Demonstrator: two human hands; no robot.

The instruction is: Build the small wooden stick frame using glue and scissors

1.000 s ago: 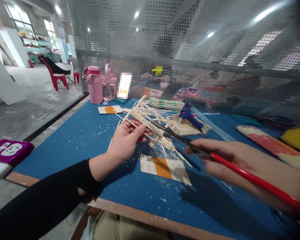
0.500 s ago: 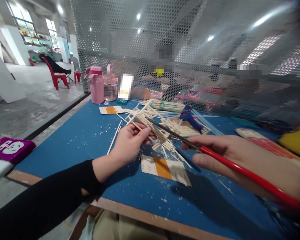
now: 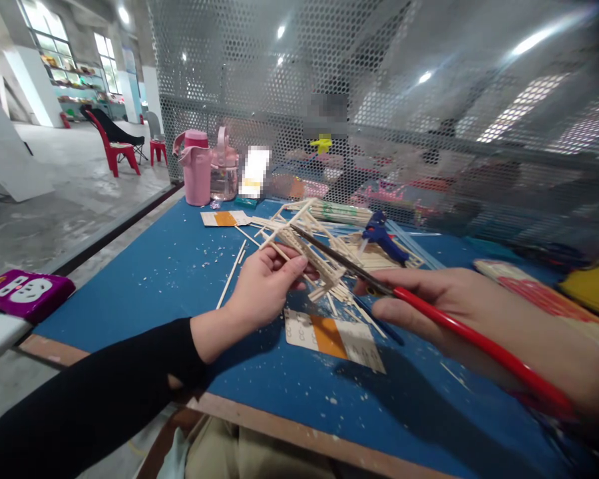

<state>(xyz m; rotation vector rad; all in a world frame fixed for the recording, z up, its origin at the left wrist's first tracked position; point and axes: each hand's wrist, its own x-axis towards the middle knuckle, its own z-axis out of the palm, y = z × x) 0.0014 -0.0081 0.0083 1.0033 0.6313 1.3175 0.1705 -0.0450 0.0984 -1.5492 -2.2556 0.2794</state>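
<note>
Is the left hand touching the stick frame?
Touching. The head view shows the left hand pinching the stick frame, thumb pressed on the near side, with no gap between them.

The pale stick frame [image 3: 324,266], an open lattice of thin rods, is tilted just beyond the orange-banded card [image 3: 332,337]. The red-handled scissors [image 3: 422,307] slant from right of that card to beyond it, dark blades along the frame, contact unclear.
</note>
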